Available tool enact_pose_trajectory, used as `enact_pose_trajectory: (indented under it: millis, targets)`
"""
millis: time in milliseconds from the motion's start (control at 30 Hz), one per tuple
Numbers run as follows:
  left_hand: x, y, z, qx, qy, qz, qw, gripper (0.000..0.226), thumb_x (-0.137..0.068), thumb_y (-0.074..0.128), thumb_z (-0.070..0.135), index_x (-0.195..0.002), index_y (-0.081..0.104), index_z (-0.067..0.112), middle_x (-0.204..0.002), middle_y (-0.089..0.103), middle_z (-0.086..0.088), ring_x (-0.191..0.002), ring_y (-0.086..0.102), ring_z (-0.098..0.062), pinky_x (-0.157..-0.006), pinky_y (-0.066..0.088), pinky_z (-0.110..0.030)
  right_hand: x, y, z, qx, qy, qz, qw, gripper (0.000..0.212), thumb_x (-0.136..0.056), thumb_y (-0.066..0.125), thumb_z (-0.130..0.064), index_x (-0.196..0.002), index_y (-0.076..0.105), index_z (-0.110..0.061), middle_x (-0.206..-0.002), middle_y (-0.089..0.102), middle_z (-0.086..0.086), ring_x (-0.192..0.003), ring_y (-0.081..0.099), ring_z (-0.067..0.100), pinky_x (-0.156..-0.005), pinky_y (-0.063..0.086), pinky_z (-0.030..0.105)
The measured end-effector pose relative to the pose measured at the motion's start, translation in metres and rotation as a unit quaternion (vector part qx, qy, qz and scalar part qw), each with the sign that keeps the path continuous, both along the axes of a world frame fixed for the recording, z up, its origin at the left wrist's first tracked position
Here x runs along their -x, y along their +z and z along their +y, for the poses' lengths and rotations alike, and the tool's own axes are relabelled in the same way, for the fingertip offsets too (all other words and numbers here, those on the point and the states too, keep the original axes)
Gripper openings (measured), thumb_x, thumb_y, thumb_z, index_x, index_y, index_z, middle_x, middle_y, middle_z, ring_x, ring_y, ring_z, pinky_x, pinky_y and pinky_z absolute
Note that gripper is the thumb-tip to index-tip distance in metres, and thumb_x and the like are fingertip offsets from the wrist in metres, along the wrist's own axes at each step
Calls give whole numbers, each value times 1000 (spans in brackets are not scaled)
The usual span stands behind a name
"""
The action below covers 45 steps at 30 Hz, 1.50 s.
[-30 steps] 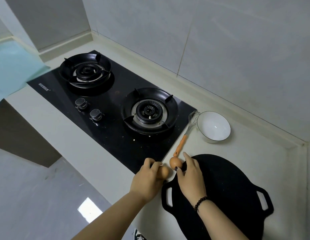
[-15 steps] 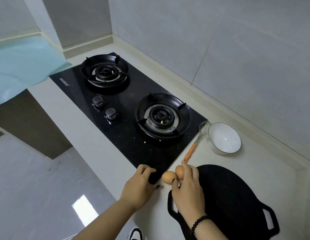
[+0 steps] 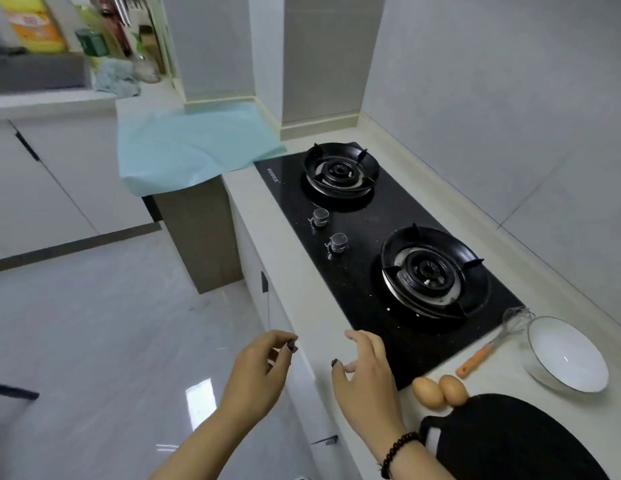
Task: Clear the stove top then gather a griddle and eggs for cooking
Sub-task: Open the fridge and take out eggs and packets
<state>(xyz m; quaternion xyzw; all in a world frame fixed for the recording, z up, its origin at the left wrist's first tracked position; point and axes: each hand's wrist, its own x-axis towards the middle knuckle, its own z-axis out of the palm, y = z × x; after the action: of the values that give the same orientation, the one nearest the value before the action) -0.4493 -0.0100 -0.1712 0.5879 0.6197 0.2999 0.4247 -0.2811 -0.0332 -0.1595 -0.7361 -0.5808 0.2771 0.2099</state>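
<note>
Two brown eggs [image 3: 439, 390] lie side by side on the pale counter, between the stove's near corner and the black griddle [image 3: 510, 441] at the bottom right. The black two-burner stove top [image 3: 364, 237] has nothing standing on its burners. My right hand [image 3: 366, 375] hovers over the counter's front edge, left of the eggs, fingers relaxed and holding nothing. My left hand [image 3: 259, 372] hangs out over the floor, off the counter, fingers loosely curled and empty.
A white bowl [image 3: 567, 355] stands right of the stove, with an orange-handled whisk [image 3: 489, 344] beside it. A light blue sheet [image 3: 191, 147] covers the lower counter to the left. Bottles [image 3: 39, 26] crowd a shelf at the far left. Tiled wall backs the counter.
Both hands have let go of the eggs and drawn back to the left, off the counter's edge. The eggs now lie alone by the griddle. The view has swung left.
</note>
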Motion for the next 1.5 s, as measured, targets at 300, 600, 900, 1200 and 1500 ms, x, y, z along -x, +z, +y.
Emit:
enact_pose_trajectory:
  millis: [300, 600, 900, 1200, 1500]
  targets:
    - [152, 54, -77, -46, 145, -29, 988, 27, -95, 54, 16, -94, 63, 41, -90, 70, 16, -81, 66, -7, -68, 51, -16, 155, 44, -28, -36, 145, 21, 988, 41, -93, 55, -28, -131, 39, -32, -137, 31, -19, -90, 60, 2, -73, 48, 12]
    - [310, 102, -190, -107, 248, -4, 963, 27, -95, 55, 15, -97, 62, 41, -88, 69, 21, -81, 64, 0, -69, 50, -13, 330, 88, -90, -136, 293, 93, 942, 40, -90, 61, -22, -125, 46, -32, -128, 38, -18, -86, 57, 1, -76, 51, 14]
    - [430, 145, -309, -169, 413, 41, 894, 26, -93, 57, 14, -98, 64, 39, -89, 69, 24, -86, 66, -3, -69, 48, -12, 483, 119, -155, -160, 485, 173, 842, 45, -88, 65, -15, -120, 43, -38, -123, 41, -18, -93, 56, -5, -76, 51, 11]
    - [514, 176, -366, -219, 515, 43, 828, 23, -92, 59, 13, -95, 67, 35, -88, 70, 19, -77, 66, -6, -71, 47, -12, 601, 171, -165, -206, 562, 274, 753, 40, -84, 64, -3, -112, 53, -30, -118, 51, -12, -87, 60, -2, -67, 46, 6]
    - [617, 252, -351, -290, 528, 86, 793, 19, -95, 55, 18, -101, 67, 32, -91, 72, 16, -81, 67, -7, -73, 55, -19, 705, 250, -130, -316, 609, 298, 664, 39, -83, 67, -5, -113, 57, -27, -122, 48, -17, -87, 62, 0, -72, 48, 7]
